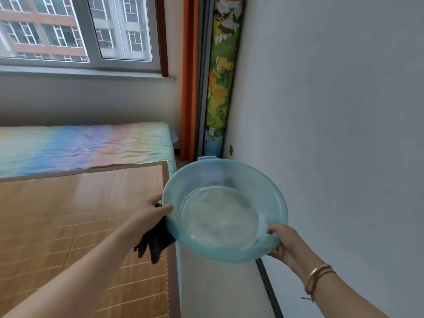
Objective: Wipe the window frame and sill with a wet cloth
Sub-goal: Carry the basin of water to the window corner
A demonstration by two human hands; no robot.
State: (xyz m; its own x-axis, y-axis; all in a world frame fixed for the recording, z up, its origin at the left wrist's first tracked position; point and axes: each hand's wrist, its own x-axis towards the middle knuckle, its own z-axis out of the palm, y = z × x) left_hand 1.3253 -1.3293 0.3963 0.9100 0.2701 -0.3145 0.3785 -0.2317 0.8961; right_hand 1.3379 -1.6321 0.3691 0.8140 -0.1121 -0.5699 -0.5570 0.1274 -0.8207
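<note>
Both hands are carrying a pale blue basin [226, 180] with a little water in it, out over the gap between the bed [80, 145] and the white wall [332, 111]. The left hand [146, 216] is gripping the near-left rim, its fingers also pinching a dark cloth [156, 242] that is hanging below. The right hand [284, 244] is curling round the near-right rim. The window frame [91, 42] and sill [80, 73] are sitting well apart, beyond the bed.
</note>
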